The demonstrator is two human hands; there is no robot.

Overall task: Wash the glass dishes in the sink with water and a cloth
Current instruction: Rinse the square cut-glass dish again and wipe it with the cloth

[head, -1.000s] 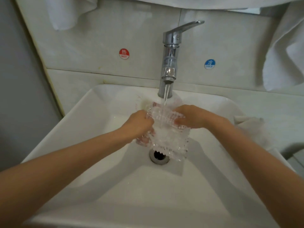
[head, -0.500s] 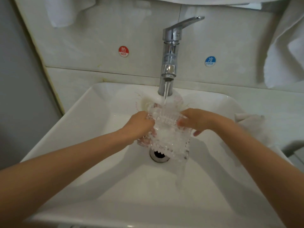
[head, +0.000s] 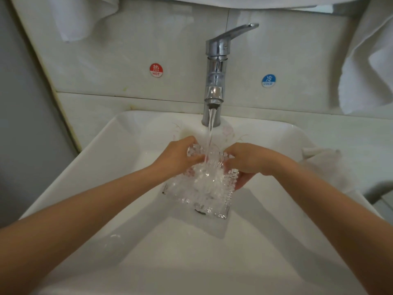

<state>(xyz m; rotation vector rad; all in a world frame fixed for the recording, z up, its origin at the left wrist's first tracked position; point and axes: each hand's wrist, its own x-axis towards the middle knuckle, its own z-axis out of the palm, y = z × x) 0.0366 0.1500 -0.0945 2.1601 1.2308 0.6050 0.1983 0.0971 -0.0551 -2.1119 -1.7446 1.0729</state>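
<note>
While both hands keep it under the stream, rinsing goes on. Left hand (head: 180, 158) curls its fingers over the upper left rim of the clear, square cut-glass dish (head: 204, 188). Right hand (head: 251, 161) grips the right edge, thumb above, fingers beneath.

Dish is tilted over the basin of the white ceramic sink (head: 106, 167). Water from the chrome mixer tap (head: 214, 67) lands inside it.

Versus half a second ago: dish sits lower and now covers the drain.

Judgement: rinse stage; crumpled white cloth (head: 323, 160) on the right rim is not in use.

Pale tiled wall (head: 102, 67) bears red HOT sticker (head: 156, 70), blue COLD sticker (head: 268, 80).
</note>
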